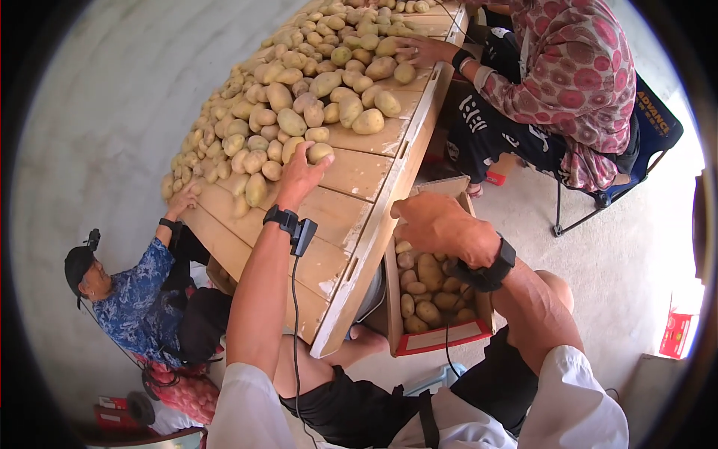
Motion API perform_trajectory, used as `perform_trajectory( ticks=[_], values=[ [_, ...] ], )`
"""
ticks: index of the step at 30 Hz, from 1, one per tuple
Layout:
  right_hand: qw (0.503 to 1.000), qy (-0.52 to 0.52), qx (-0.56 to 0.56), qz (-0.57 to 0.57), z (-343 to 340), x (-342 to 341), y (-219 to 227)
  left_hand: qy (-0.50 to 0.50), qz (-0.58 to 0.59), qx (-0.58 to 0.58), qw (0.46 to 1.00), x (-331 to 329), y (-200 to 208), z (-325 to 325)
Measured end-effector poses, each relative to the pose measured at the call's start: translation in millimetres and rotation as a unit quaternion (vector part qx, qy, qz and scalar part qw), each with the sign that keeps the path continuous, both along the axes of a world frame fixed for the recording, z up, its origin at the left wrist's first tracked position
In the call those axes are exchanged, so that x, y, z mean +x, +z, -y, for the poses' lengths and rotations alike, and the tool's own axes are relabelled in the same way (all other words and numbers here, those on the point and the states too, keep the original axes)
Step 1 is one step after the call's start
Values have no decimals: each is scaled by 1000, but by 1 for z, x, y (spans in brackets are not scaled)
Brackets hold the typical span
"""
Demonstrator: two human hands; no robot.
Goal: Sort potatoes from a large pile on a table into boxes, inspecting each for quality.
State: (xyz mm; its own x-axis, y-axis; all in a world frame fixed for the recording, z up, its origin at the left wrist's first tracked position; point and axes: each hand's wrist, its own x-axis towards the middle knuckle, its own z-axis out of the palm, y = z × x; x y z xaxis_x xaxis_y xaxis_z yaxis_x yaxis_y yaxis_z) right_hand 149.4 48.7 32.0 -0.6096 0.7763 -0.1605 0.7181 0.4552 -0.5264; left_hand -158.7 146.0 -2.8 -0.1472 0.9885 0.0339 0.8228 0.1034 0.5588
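My left hand (300,176) is closed on a yellowish potato (320,153) at the near edge of a large potato heap (288,97) on the wooden table. My right hand (441,223) is over an open cardboard box (441,341) standing at the table's right side. Its fingers are curled, and their underside is hidden, so I cannot make out what they hold, if anything. Several potatoes (434,299) lie in the box below that hand. Dark bands with cables sit on both my wrists.
The slatted tabletop (299,224) has a raised, worn edge (374,247). At far right a person in a patterned top (561,82) reaches to the heap from a folding chair (652,138). Another in a blue shirt (142,299) touches it at left, near a red net sack (187,393).
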Motion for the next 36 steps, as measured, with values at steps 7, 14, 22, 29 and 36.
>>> perform_trajectory(
  ticks=[7,14,22,29,36],
  values=[
    [1000,9,3,-12,-5,-6,-2,-31,-169,81,982,22,-13,4],
    [999,36,-20,25,-11,-13,0,-21,-250,39,967,28,-2,3],
    [999,35,-37,17,-11,-13,7,-40,-285,10,958,34,8,-6],
    [997,48,-55,18,-15,-10,10,-42,-293,30,955,35,3,-2],
    [997,55,-60,20,-18,-16,7,-27,-265,52,962,30,3,-6]
  ],
)
